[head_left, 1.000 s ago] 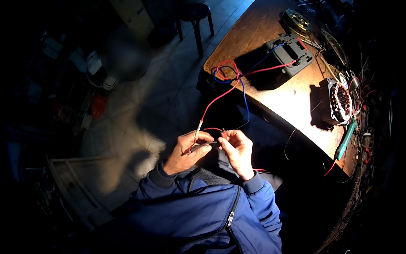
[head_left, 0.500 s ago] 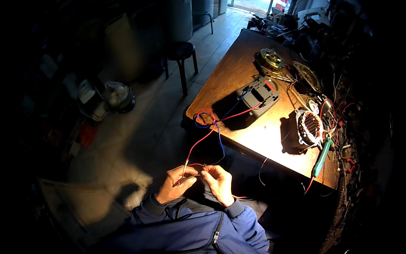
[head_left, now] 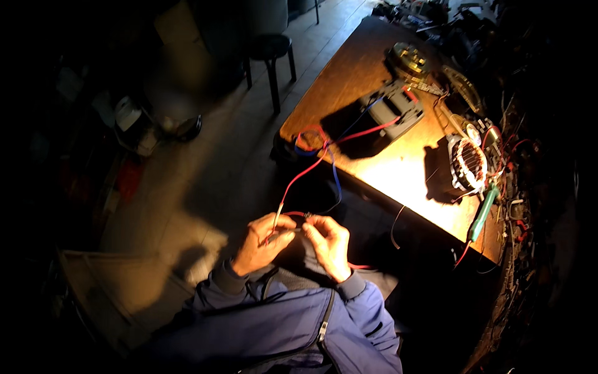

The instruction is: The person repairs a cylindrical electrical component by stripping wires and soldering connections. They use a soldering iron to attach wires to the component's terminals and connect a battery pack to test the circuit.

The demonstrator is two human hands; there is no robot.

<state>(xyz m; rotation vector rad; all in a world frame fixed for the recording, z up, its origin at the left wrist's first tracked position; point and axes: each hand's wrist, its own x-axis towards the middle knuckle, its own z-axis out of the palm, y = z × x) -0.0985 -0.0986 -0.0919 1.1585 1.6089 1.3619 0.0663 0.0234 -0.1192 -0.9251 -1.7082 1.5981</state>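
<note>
Both my hands are close together in front of my lap, just off the table's near left corner. My left hand [head_left: 264,242] is closed in a pinch on a red wire [head_left: 301,176], which runs up through a pale sleeve [head_left: 278,215] beside the fingers. My right hand [head_left: 331,247] pinches the wire where a short red stretch meets a small dark tip; the fingers partly hide it. The red wire and a blue wire [head_left: 338,182] are looped at the table corner and lead to a dark grey plastic device [head_left: 393,115] with a red part.
On the wooden table [head_left: 336,81] stand a motor stator with copper windings [head_left: 468,164], a green-handled tool [head_left: 483,215] and a brass-coloured round part [head_left: 410,59]. Tangled wires and parts crowd the right edge. A dark round stool [head_left: 270,47] is on the floor beyond.
My view has tilted, so the table and its things appear higher and slightly to the right. My hands stay close together on the wire, with the fingers slightly shifted.
</note>
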